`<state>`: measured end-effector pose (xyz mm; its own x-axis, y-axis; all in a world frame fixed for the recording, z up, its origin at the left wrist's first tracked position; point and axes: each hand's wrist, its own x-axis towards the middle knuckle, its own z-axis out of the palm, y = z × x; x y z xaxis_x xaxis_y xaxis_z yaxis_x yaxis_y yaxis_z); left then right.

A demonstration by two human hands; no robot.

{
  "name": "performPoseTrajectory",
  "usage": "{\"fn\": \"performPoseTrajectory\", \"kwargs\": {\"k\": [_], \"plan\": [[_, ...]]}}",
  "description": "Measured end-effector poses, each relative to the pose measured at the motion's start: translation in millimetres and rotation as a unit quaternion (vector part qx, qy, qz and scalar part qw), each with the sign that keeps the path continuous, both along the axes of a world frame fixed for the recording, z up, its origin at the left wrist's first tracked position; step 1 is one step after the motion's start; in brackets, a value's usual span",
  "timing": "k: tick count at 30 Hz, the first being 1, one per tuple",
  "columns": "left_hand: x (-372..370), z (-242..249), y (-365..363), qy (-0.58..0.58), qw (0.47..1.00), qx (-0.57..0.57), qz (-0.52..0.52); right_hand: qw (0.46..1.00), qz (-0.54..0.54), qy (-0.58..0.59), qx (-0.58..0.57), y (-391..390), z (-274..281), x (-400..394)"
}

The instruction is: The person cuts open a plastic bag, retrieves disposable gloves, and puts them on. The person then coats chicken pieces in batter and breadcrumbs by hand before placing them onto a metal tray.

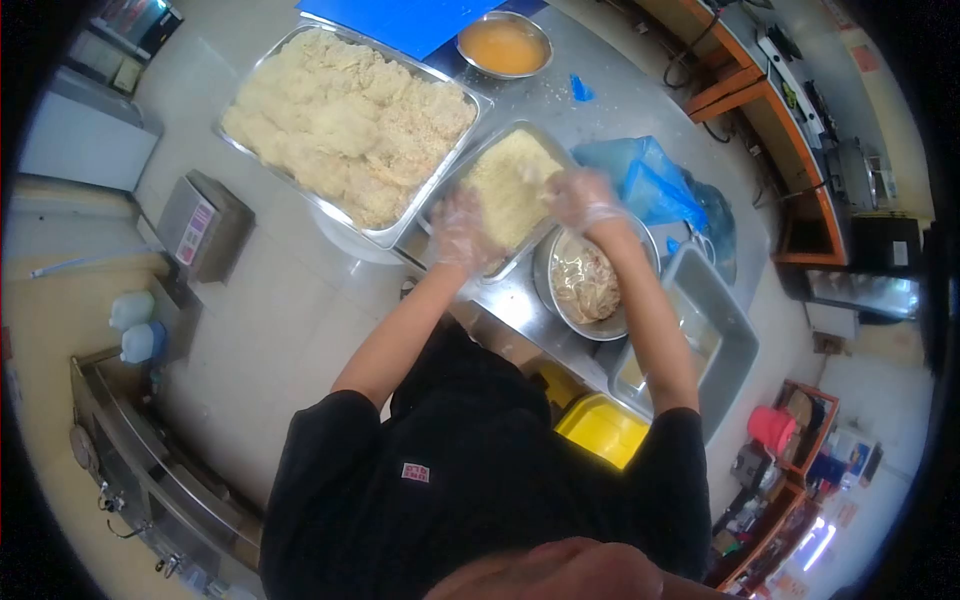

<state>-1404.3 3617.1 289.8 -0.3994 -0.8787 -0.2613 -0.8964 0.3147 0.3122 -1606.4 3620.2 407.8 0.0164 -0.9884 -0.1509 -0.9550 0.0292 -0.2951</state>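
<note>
A metal tray of pale crumbs [510, 185] lies in front of me on the steel table. My left hand [465, 232], in a clear plastic glove, rests at the tray's left side with its fingers spread over the crumbs. At the right edge, my right hand [585, 200], gloved the same way, has its fingers bent over the crumbs; whether it holds a piece is too small to tell. Under my right forearm stands a round metal bowl [543, 270] of pale, wet pieces [585, 285]. A large metal tray heaped with crumb-coated pieces [350, 120] sits at the upper left.
A bowl of orange liquid [504, 46] and a blue board [410, 22] are at the back of the steel table [630, 110]. Blue plastic bags [655, 185] and a grey tub [735, 345] stand on the right. A yellow container [603, 430] is below the table edge.
</note>
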Motion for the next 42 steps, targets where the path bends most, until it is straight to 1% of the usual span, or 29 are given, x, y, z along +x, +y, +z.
{"fn": "performPoseTrajectory", "kwargs": {"k": [1, 2, 4, 5, 6, 7, 8, 9, 11, 13, 14, 15, 17, 19, 20, 23, 25, 27, 29, 32, 35, 36, 37, 38, 41, 42], "plan": [[-2, -4, 2, -0.011, 1.0, -0.022, -0.001, 0.999, 0.016, 0.034, 0.023, 2, -12, 5], [-3, -10, 1, -0.021, 0.999, -0.045, -0.003, 1.0, 0.014, 0.012, -0.005, 8, -18, 3], [-10, -48, -6, 0.04, 0.999, 0.001, 0.015, 0.998, 0.019, -0.027, -0.061, 22, -22, -5], [-10, -61, -9, 0.068, 0.997, 0.027, 0.021, 0.996, -0.019, -0.067, -0.062, 31, -27, -14], [-9, -65, -13, 0.077, 0.994, 0.077, 0.02, 0.991, -0.058, -0.107, -0.063, 42, -34, -25], [-7, -67, -19, 0.086, 0.988, 0.126, 0.018, 0.982, -0.099, -0.146, -0.064, 52, -32, -30], [-9, -67, -28, 0.095, 0.981, 0.171, 0.015, 0.975, -0.148, -0.163, -0.039, 64, -26, -34], [-13, -62, -38, 0.151, 0.967, 0.202, 0.047, 0.971, -0.174, -0.166, -0.019, 72, -28, -41], [-25, -36, -52, 0.259, 0.923, 0.263, 0.113, 0.96, -0.222, -0.17, 0.027, 88, -44, -59], [-42, 17, -51, 0.178, 0.97, 0.133, 0.095, 0.942, -0.248, -0.224, 0.004, 103, -76, -76], [-48, 31, -48, 0.135, 0.985, 0.066, 0.083, 0.932, -0.261, -0.252, -0.007, 110, -87, -79], [-47, 22, -43, 0.111, 0.991, 0.014, 0.068, 0.933, -0.265, -0.243, -0.008, 114, -87, -78], [-37, -18, -36, 0.064, 0.993, -0.094, 0.034, 0.936, -0.272, -0.224, -0.011, 118, -77, -74], [-26, -69, -49, 0.1, 0.994, 0.014, 0.038, 0.938, -0.267, -0.221, -0.012, 120, -69, -70], [-26, -80, -57, 0.118, 0.99, 0.066, 0.039, 0.939, -0.264, -0.22, -0.015, 119, -68, -70], [-48, -16, -54, 0.195, 0.971, 0.104, 0.087, 0.921, -0.274, -0.275, -0.022, 121, -76, -73], [-45, -31, -43, 0.15, 0.985, -0.051, 0.071, 0.907, -0.287, -0.308, -0.009, 121, -72, -72], [-39, -39, -30, 0.071, 0.995, -0.066, 0.014, 0.902, -0.285, -0.323, -0.011, 121, -69, -75], [-30, -21, -16, -0.049, 0.994, 0.062, -0.08, 0.906, -0.271, -0.324, -0.024, 123, -71, -75], [-32, -22, -22, 0.116, 0.99, 0.08, 0.014, 0.917, -0.259, -0.304, -0.017, 122, -64, -74], [-51, 0, -33, 0.277, 0.955, 0.096, 0.052, 0.908, -0.272, -0.319, 0.001, 123, -70, -76], [-55, -5, -33, 0.22, 0.975, -0.015, -0.011, 0.909, -0.272, -0.316, 0.005, 124, -67, -77], [-57, -16, -33, 0.159, 0.976, -0.126, -0.074, 0.91, -0.272, -0.313, 0.009, 123, -61, -75], [-59, -27, -32, 0.095, 0.958, -0.235, -0.134, 0.911, -0.272, -0.31, 0.014, 123, -58, -74], [-65, -49, -29, -0.005, 0.961, -0.191, -0.201, 0.914, -0.27, -0.302, 0.01, 124, -66, -75], [-71, -47, -37, 0.004, 0.957, -0.204, -0.208, 0.919, -0.263, -0.293, 0.002, 123, -72, -77]]}}
